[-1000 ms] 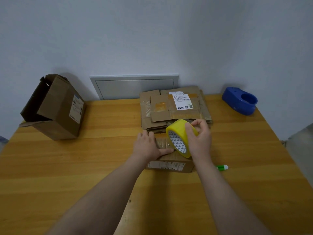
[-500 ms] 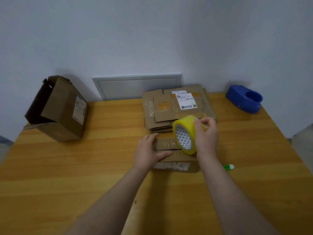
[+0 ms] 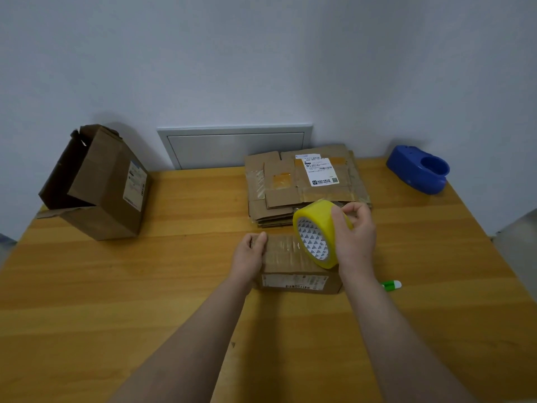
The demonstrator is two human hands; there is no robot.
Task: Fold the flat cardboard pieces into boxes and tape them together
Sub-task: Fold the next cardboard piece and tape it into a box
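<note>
Presently: right hand [image 3: 356,242] curled round the yellow tape roll [image 3: 316,231], glossy and hollow-cored, on edge atop the small cardboard box [image 3: 293,267]. Left hand [image 3: 250,257] clasps the box end opposite the roll, pinning the clear strip. Risk, judged: an uneven pull wrinkles or skews the film, and the thin corrugated lid may buckle. Flattened cardboard stack [image 3: 302,189] lies just beyond the roll.

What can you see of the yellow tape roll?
The tape roll is yellow translucent tape wound on a white core printed with grey triangles. It stands on edge, tilted, at the right end of the small box, open face toward the camera. The right hand grips it over the top. A shiny tape strip runs leftward along the box top.
</note>
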